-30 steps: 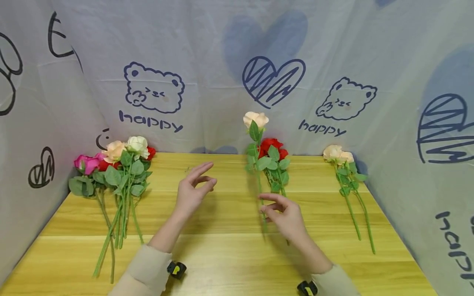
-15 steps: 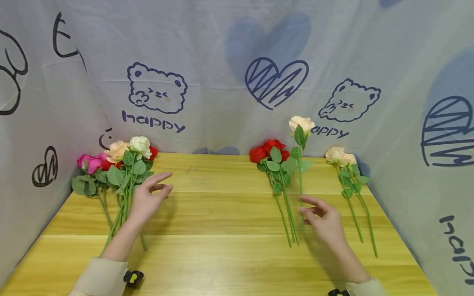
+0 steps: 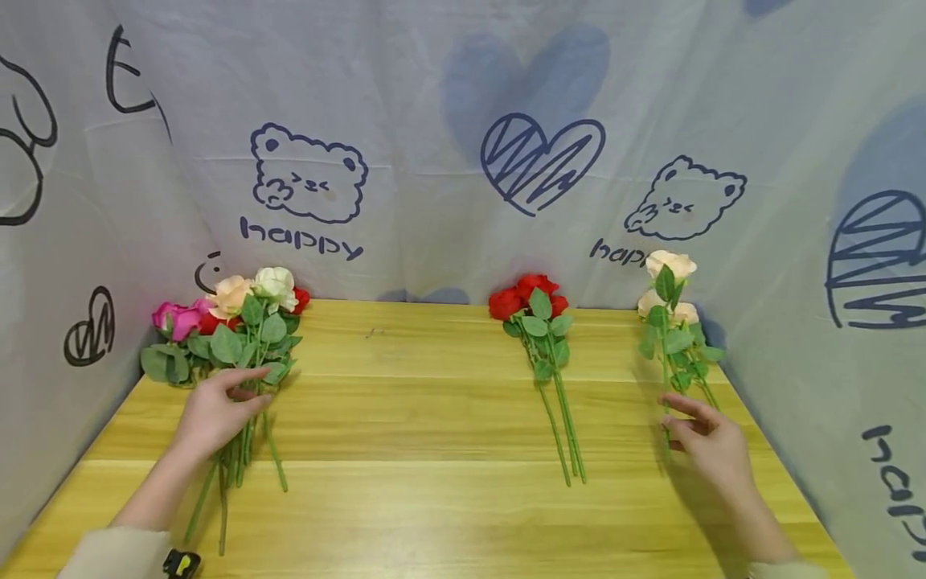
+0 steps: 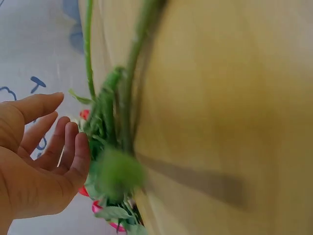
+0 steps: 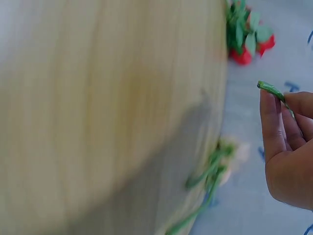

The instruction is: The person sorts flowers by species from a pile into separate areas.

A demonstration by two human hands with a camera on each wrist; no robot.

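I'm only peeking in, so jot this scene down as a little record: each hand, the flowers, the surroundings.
Right hand: pinches a single peach rose by its stem, bloom up
Left hand: holds nothing; near the mixed flowers, contact unclear
Right side: two more peach roses, partly behind the held one
Between the hands: bunch of red roses, lying down
Surface: wooden table
Backdrop: pale cloth with bears, hearts and "happy"

Mixed-rose stems [image 3: 223, 515]: disappeared partly behind the left hand [image 3: 220, 410].
Raised peach rose [image 3: 671, 264]: partly covered two peach roses [image 3: 684, 314] and "happy" lettering [image 3: 615, 253].
Right sleeve [image 3: 784, 571]: ran off head view's bottom.
Green shape [image 4: 120, 174]: was too blurred to identify, left wrist view.
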